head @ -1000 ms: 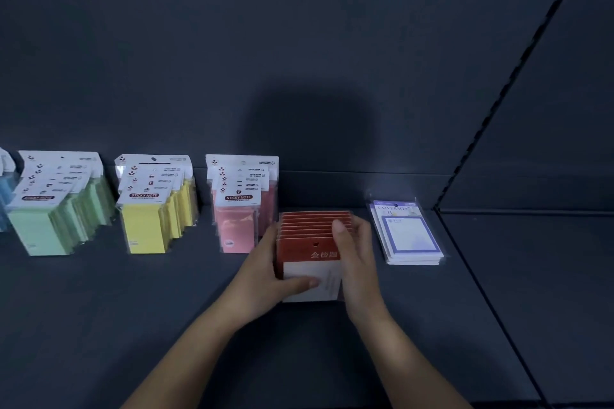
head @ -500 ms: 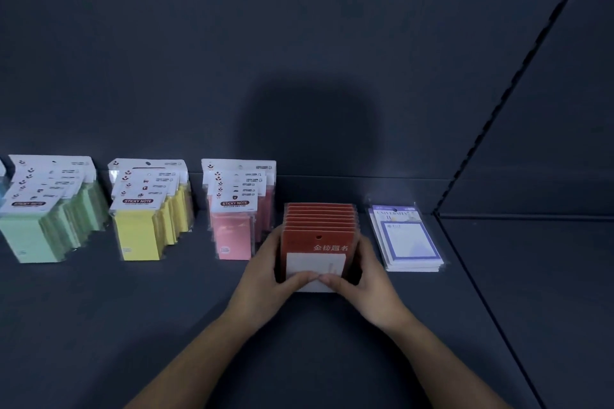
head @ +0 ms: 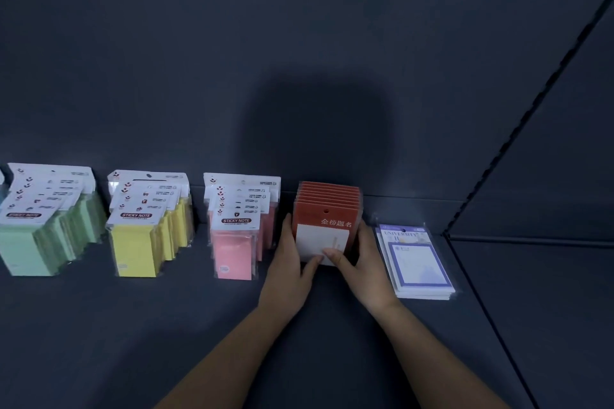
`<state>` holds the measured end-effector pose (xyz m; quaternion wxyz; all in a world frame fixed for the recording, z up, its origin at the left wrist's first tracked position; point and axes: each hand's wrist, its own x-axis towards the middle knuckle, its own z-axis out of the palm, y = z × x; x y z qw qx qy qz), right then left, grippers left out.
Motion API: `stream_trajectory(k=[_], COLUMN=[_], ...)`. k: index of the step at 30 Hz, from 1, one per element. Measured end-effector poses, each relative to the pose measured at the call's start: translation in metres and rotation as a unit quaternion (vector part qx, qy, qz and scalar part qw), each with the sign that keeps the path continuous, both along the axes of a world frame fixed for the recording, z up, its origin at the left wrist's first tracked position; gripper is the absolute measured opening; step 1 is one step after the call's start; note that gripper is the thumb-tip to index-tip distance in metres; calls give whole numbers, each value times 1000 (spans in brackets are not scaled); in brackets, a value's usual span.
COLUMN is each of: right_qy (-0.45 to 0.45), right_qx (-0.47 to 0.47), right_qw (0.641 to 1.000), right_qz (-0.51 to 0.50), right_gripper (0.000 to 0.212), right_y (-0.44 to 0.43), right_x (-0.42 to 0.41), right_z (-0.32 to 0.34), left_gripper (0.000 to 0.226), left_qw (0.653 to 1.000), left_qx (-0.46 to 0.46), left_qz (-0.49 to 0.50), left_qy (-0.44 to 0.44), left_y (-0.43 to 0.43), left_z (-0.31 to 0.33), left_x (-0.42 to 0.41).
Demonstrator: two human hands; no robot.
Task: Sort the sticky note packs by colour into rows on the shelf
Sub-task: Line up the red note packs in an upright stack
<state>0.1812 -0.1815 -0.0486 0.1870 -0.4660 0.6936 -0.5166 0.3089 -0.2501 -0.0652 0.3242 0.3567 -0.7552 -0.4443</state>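
Left hand (head: 288, 276) and right hand (head: 369, 271) clamp red packs (head: 327, 201); an uneven squeeze could topple them left onto pink packs (head: 236, 244).

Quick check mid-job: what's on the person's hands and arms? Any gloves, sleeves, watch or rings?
Nothing worn shows. The left hand and right hand are bare: no gloves, no rings visible, and the thumbnails look short. The left forearm and right forearm are bare to the picture's bottom edge, with no sleeve, watch or bracelet in view.

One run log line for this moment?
left hand grips red packs | right hand grips red packs | pink packs left | purple packs right
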Motion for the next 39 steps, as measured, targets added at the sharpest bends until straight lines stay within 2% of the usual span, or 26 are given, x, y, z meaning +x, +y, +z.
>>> stream_trajectory(k=[6, 11, 21, 29, 33, 36, 39], right_qy=[17, -11, 44, 44, 54, 16, -40], right_qx=[6, -7, -4, 15, 32, 27, -31], right_qw=[1000, 1000, 998, 997, 993, 993, 989], right_qz=[-11, -20, -45, -66, -99, -117, -142], right_gripper=[61, 60, 56, 68, 77, 71, 60], right_y=[-13, -11, -10, -7, 1, 16, 36], right_x=[-6, -8, -4, 1, 7, 17, 14], right_z=[-7, -8, -6, 0, 0, 0, 10], left_gripper=[82, 83, 83, 89, 78, 67, 59], left_qw=[998, 998, 997, 996, 994, 988, 972], left_qx=[-21, -40, -53, -51, -84, -148, -229], left_qz=[49, 46, 34, 59, 62, 49, 53], left_qy=[-16, -32, -54, -45, -41, -4, 31], left_y=[-5, -7, -3, 0, 13, 31, 45], left_z=[-2, -3, 1, 4, 9, 8, 14], left_x=[-9, -13, -11, -10, -3, 6, 8])
